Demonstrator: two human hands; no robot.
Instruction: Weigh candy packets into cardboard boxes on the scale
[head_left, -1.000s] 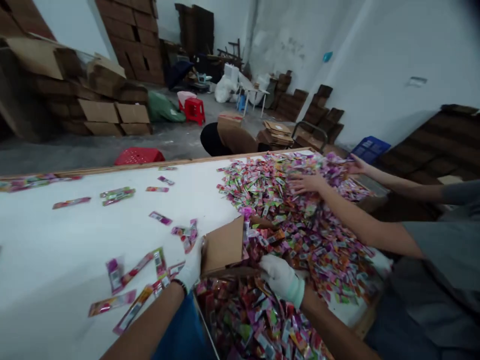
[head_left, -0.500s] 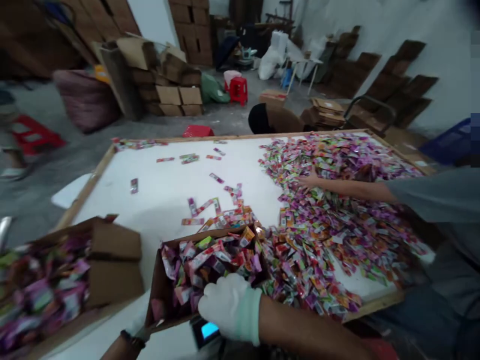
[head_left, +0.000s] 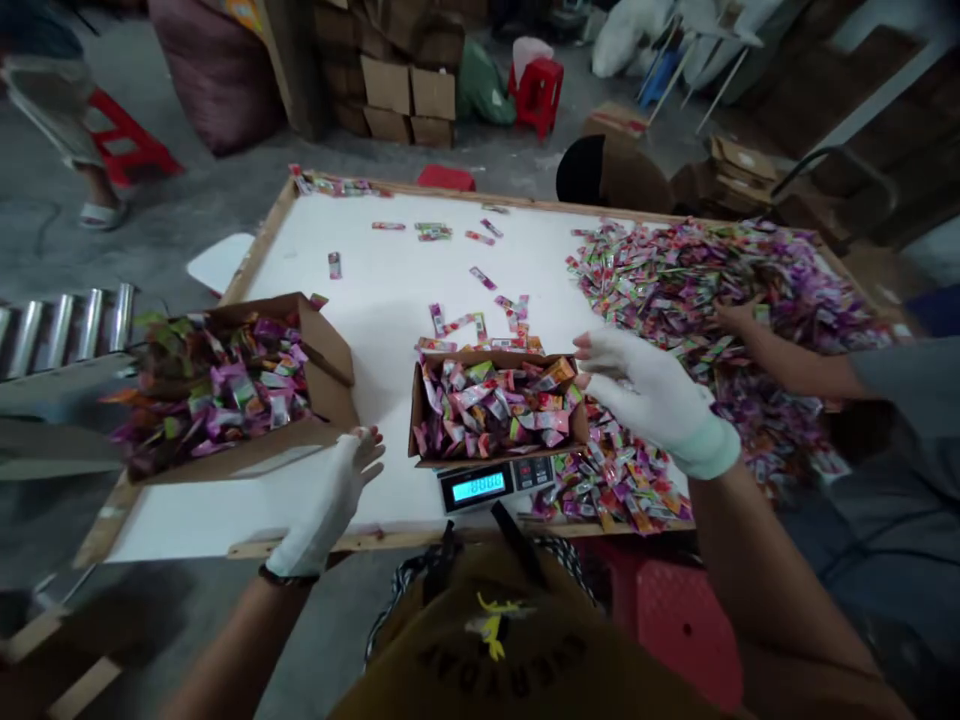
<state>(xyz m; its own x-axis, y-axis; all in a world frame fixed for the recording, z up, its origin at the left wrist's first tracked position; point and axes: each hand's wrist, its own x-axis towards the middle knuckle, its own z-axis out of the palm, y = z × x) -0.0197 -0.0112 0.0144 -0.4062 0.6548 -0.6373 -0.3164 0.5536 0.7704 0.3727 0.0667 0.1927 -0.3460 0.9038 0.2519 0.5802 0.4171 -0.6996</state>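
A cardboard box [head_left: 413,432] full of small colourful packets [head_left: 487,405] sits on a digital scale [head_left: 495,483] with a lit blue display. My right hand [head_left: 637,385], in a white fingertip-less glove, hovers at the box's right end with fingers apart and nothing held; whether it touches the box I cannot tell. My left hand [head_left: 330,500], gloved likewise, is open over the white tabletop [head_left: 300,340], between the scale and a larger carton [head_left: 330,395] heaped with packets. Loose packets lie behind the smaller box.
A big pile of packets [head_left: 675,290] covers the table's right side, where a co-worker's hand [head_left: 739,320] reaches in. A wooden rim [head_left: 465,197] edges the table. Metal rollers [head_left: 64,325] stand at left. A red stool [head_left: 686,625] is beside me.
My view has tilted down and turned left. My right hand has come off the box's near side to its right end; my left hand has left the box and moved left, opening.
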